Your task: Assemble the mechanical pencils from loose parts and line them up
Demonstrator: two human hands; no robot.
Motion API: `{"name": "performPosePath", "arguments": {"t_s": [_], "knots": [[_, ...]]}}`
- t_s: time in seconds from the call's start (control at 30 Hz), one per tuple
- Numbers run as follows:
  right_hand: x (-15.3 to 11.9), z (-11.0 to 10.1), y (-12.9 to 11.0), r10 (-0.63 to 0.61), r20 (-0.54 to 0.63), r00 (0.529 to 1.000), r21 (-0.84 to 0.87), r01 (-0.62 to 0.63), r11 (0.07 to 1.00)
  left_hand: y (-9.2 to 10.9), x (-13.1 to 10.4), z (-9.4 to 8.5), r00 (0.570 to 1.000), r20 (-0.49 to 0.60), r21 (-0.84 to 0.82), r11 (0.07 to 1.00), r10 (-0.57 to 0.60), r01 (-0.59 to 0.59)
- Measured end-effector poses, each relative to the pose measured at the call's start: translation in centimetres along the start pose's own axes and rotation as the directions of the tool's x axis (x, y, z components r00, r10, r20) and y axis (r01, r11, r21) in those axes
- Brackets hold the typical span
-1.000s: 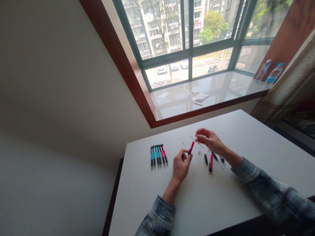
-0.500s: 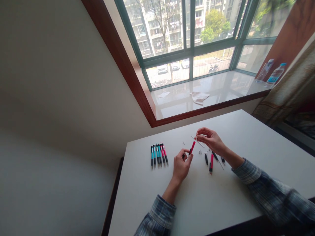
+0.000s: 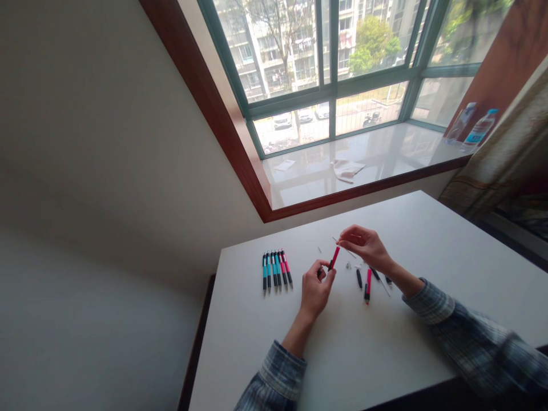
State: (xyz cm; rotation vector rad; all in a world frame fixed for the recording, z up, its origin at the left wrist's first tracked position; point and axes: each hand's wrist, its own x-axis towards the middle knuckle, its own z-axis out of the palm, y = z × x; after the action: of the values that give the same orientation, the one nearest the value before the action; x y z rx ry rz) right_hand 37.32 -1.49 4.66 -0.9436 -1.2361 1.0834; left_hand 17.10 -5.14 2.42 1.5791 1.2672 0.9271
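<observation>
My left hand (image 3: 315, 288) is closed around a red pen barrel (image 3: 335, 256) with a black part at its lower end. The barrel tilts upward to the right. At its upper end, the fingertips of my right hand (image 3: 363, 245) are pinched together; whatever small piece they hold is too small to name. Just behind these fingertips a thin pen refill (image 3: 351, 253) lies on the table. Below my right hand are loose pen parts: a black grip (image 3: 358, 278), another red barrel (image 3: 369, 279) with a black end, and small pale pieces (image 3: 348, 265).
Several blue and red pens (image 3: 274, 271) lie in a neat row on the left of the white table (image 3: 363, 348). Behind it, the windowsill (image 3: 308, 177) holds a crumpled cloth (image 3: 346, 170) and two plastic bottles (image 3: 479, 131). A curtain (image 3: 466, 188) hangs at the right.
My right hand has come slightly down and left, bringing its pinched fingertips to the top of the red barrel. My left hand stays in place.
</observation>
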Motion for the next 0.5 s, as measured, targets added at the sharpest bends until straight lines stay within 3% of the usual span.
{"name": "performPosePath", "arguments": {"t_s": [0.23, 0.33, 0.4, 0.5], "knots": [[-0.1, 0.1, 0.0, -0.029, 0.122, 0.992, -0.098, 0.041, 0.994, 0.1, 0.1, -0.1, 1.000, 0.008, 0.011, 1.000, -0.007, 0.007], [0.1, -0.4, -0.1, -0.072, 0.108, 0.992, -0.184, 0.091, 0.979, -0.1, 0.1, -0.1, 1.000, 0.001, 0.002, 1.000, -0.012, 0.012], [0.3, -1.1, 0.1, -0.118, 0.064, 0.991, -0.336, 0.133, 0.933, -0.3, 0.1, 0.0, 1.000, -0.004, -0.011, 1.000, -0.012, 0.012], [0.7, -2.5, 0.9, -0.113, 0.073, 0.991, -0.627, 0.133, 0.767, -0.5, 0.1, 0.0, 1.000, -0.008, -0.020, 1.000, -0.001, 0.001]]}}
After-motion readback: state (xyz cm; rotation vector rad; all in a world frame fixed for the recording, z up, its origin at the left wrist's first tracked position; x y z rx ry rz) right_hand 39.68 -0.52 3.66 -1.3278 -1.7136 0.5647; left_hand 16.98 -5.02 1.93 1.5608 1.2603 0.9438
